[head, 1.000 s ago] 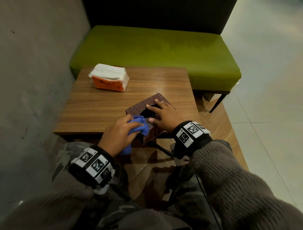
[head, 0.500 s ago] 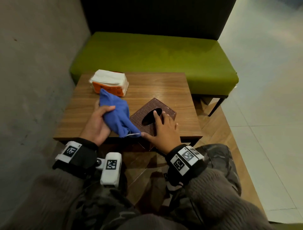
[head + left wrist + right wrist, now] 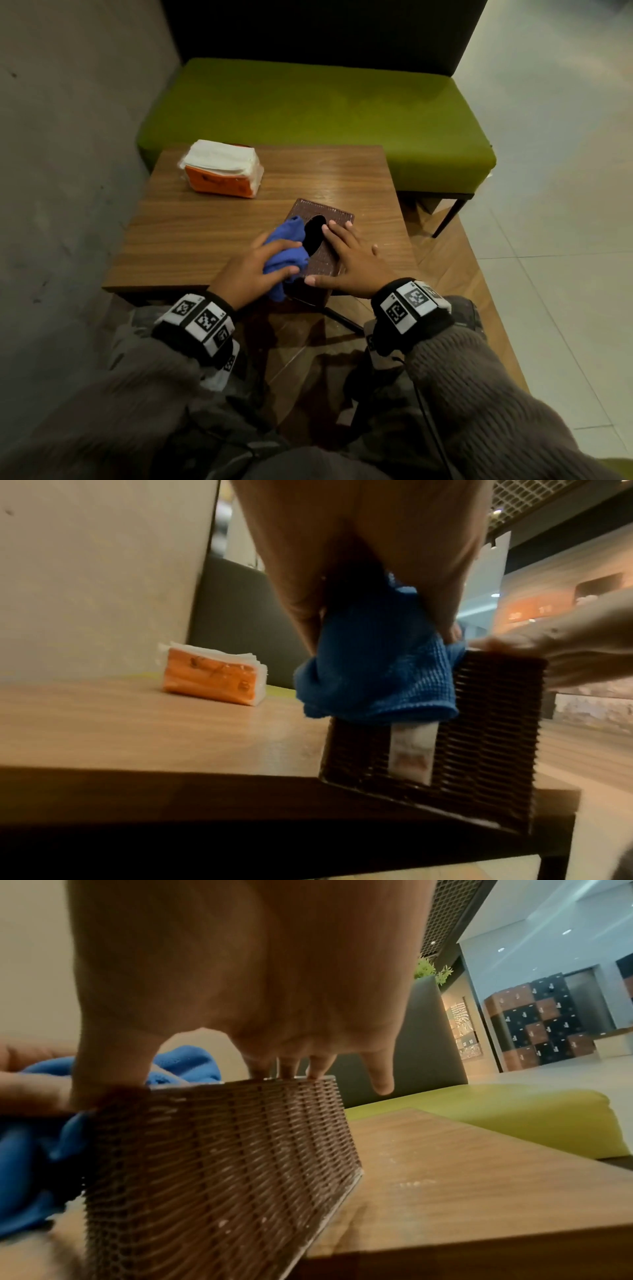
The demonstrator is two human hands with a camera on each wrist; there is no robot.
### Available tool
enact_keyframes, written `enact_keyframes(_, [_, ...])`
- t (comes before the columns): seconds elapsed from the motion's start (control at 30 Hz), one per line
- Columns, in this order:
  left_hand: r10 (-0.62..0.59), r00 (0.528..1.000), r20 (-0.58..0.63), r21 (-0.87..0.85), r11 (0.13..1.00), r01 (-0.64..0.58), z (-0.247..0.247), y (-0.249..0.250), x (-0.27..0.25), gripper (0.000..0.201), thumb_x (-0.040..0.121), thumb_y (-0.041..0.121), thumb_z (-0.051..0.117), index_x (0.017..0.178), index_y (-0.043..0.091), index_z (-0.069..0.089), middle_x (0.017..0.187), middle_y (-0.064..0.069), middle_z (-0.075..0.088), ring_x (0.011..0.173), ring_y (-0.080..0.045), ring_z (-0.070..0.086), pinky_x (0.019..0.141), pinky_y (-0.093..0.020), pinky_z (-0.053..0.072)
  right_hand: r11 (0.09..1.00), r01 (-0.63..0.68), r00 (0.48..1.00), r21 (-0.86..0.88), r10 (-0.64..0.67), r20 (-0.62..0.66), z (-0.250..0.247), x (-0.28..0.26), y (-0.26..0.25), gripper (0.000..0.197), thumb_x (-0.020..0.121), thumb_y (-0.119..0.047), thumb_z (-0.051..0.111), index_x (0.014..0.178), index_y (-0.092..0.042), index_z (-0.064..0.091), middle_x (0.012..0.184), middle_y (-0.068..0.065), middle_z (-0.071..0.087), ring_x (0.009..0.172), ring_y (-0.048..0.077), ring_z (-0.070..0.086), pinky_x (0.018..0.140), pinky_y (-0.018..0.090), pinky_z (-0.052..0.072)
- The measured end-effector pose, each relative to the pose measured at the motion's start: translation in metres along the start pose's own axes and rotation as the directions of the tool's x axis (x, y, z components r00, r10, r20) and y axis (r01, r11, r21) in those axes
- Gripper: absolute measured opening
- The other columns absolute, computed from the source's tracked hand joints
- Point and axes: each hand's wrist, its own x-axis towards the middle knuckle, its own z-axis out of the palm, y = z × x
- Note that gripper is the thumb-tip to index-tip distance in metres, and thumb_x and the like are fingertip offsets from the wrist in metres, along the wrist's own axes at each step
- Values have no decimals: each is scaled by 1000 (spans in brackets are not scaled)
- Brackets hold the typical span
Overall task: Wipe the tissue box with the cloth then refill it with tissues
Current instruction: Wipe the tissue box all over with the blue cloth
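Observation:
A brown woven tissue box (image 3: 334, 214) (image 3: 486, 739) (image 3: 219, 1156) with a dark oval slot sits at the near edge of the wooden table (image 3: 191, 246), one corner overhanging it. My left hand (image 3: 253, 267) grips a bunched blue cloth (image 3: 286, 245) (image 3: 377, 669) (image 3: 185, 1066) against the box's top left side. My right hand (image 3: 352, 260) lies flat on the box's top right, fingers (image 3: 287, 1066) straight and thumb at the near corner. An orange pack of white tissues (image 3: 222, 169) (image 3: 212, 674) lies at the table's far left.
A green bench seat (image 3: 308, 109) with a dark backrest stands behind the table. A grey wall (image 3: 68, 137) runs along the left. Pale tiled floor (image 3: 565, 205) lies to the right. My lap is just below the table's near edge.
My left hand has brought the cloth from above the table's left part back onto the box top. The right hand stayed on the box, fingers shifting farther along its top.

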Motion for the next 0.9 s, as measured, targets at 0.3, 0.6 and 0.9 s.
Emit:
enact_keyframes(0.3, [127, 986, 105, 116, 984, -139, -15, -4, -7, 40, 79, 44, 48, 112, 27, 64, 117, 4, 55, 100, -9, 56, 85, -25, 45, 996, 64, 972, 65, -77, 223, -25, 24, -1, 105, 81, -33, 75, 155, -20, 2, 162, -6, -12, 147, 18, -18, 121, 44, 2])
enact_keyframes(0.6, [-4, 973, -232, 187, 981, 48, 12, 14, -14, 26, 85, 16, 64, 111, 17, 66, 105, -9, 53, 98, -24, 54, 78, -25, 38, 980, 51, 979, 192, -11, -202, 15, 3, -6, 123, 70, -44, 81, 154, -20, -5, 161, 6, 7, 147, 22, 12, 118, 42, 23])
enact_keyframes(0.9, [45, 982, -184, 210, 978, -5, 29, 23, -19, 30, 81, 30, 52, 103, 19, 68, 94, -5, 48, 92, -17, 43, 82, -24, 34, 906, 140, 844, 399, 101, -526, 75, 8, -14, 135, 55, -59, 77, 146, -18, -15, 155, -3, -7, 139, 0, -7, 117, 37, 7])
